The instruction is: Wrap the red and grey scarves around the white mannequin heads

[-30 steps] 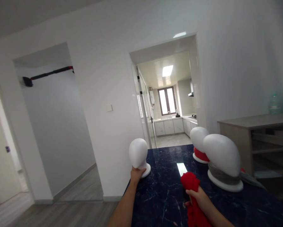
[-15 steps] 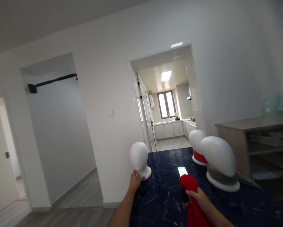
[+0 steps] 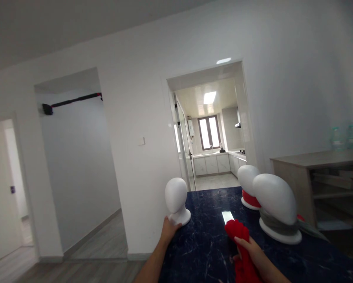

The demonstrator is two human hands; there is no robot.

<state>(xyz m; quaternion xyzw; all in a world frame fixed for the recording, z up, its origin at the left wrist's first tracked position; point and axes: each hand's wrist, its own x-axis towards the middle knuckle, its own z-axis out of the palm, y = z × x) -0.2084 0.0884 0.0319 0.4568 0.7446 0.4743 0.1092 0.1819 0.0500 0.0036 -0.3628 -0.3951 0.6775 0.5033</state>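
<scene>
A white mannequin head (image 3: 176, 195) stands upright at the far left edge of the dark blue marbled table (image 3: 205, 236). Around its base is my left hand (image 3: 171, 228), the thumb over the near rim and the other fingers mostly hidden. My right hand (image 3: 248, 247) is closed on a bunched red cloth (image 3: 241, 236), part of which hangs below the fist. To the right are two more white mannequin heads: a near one (image 3: 273, 198) with grey-green fabric (image 3: 278, 224) around its neck, and a farther one (image 3: 247, 179) with a red band (image 3: 249, 199).
A wooden shelf unit (image 3: 294, 184) stands right of the table, with plastic bottles (image 3: 337, 138) on top. Behind the table, a doorway opens onto a kitchen (image 3: 213, 163). The white wall (image 3: 143, 188) rises close beyond the left head.
The whole view has shifted slightly right and down. Both hands keep their holds, and the heads stay where they were on the table.
</scene>
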